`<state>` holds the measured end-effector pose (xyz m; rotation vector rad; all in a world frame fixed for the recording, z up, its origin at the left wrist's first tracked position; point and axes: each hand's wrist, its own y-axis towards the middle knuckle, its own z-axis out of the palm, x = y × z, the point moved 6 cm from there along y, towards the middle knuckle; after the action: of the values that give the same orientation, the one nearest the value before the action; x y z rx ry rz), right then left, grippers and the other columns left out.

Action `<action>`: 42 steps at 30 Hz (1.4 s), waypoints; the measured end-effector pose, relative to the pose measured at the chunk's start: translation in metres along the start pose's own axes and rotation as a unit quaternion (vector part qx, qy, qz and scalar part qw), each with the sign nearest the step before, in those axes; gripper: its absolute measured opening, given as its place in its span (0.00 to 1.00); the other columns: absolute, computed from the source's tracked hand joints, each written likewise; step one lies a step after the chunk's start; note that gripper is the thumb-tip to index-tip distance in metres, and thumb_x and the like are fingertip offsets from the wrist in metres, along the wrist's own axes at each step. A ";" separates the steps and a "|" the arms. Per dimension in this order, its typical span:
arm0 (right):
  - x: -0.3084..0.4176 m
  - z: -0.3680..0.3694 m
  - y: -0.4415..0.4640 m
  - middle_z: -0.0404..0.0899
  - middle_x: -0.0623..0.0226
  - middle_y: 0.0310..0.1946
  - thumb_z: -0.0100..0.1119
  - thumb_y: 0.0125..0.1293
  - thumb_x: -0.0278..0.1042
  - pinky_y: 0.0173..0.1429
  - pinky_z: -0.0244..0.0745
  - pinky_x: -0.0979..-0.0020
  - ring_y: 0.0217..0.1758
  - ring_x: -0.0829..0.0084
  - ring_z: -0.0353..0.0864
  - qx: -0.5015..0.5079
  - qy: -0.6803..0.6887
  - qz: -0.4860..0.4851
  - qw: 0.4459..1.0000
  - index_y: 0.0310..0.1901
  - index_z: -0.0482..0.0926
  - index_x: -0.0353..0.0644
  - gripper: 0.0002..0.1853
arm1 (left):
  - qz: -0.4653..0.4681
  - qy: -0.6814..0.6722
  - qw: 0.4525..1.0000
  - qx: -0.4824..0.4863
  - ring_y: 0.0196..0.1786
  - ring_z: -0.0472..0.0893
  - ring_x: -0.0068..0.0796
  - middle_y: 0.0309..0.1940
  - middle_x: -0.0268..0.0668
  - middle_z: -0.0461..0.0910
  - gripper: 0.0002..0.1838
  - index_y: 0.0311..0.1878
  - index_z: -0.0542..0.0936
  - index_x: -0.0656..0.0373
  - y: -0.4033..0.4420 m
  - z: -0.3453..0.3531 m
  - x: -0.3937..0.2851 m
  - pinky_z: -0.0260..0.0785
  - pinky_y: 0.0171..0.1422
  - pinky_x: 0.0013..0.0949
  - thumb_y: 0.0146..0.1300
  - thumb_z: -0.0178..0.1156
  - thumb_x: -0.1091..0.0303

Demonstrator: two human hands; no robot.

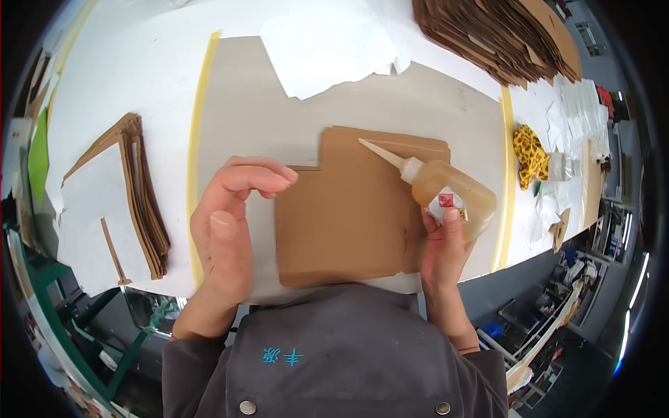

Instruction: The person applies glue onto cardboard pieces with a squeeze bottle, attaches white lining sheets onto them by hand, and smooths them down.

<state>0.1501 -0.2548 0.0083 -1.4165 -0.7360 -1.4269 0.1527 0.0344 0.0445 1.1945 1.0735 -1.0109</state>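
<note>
My right hand [446,244] is wrapped around a glue bottle [456,191], a clear squeeze bottle of amber liquid with a long pointed nozzle. The bottle is tilted, its tip pointing up and left over a brown cardboard piece [341,223]. This flat piece has a notch at its upper left and lies near the table's front edge. A shiny line runs along its upper right part. My left hand [233,216] is raised left of the cardboard, thumb and curled fingers apart, with nothing in it.
A grey sheet [258,104] edged with yellow tape [198,132] covers the middle of the table. Stacked cardboard with white facing [101,209] lies at left. White paper [327,49] lies at the back, a brown cardboard pile [488,42] at back right, and a leopard-print cloth [531,157] at right.
</note>
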 end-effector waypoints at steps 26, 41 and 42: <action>-0.004 0.034 0.005 0.74 0.62 0.55 0.70 0.60 0.35 0.62 0.73 0.62 0.58 0.68 0.75 0.160 -0.036 0.035 0.986 0.63 0.67 0.37 0.32 | 0.008 0.005 1.000 -0.010 0.52 0.74 0.33 0.44 0.44 0.78 0.33 0.47 0.75 0.64 0.003 -0.010 0.000 0.61 0.53 0.35 0.75 0.32 0.41; 0.000 0.037 0.000 0.75 0.64 0.54 0.73 0.56 0.36 0.61 0.71 0.65 0.56 0.70 0.75 0.242 -0.112 0.067 0.962 0.62 0.68 0.35 0.35 | 0.012 0.020 0.999 -0.022 0.52 0.75 0.31 0.48 0.44 0.80 0.34 0.50 0.75 0.64 0.007 -0.017 0.000 0.61 0.55 0.34 0.76 0.28 0.43; 0.001 0.034 -0.006 0.75 0.64 0.53 0.73 0.55 0.36 0.61 0.70 0.65 0.56 0.70 0.75 0.257 -0.127 0.074 0.955 0.62 0.68 0.35 0.35 | 0.010 0.010 0.999 -0.029 0.52 0.76 0.31 0.48 0.44 0.80 0.34 0.50 0.75 0.64 0.007 -0.018 0.001 0.61 0.55 0.34 0.76 0.27 0.43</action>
<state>0.1582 -0.2222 0.0152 -1.2164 -1.0524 -0.8575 0.1580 0.0526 0.0439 1.1694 1.0965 -0.9480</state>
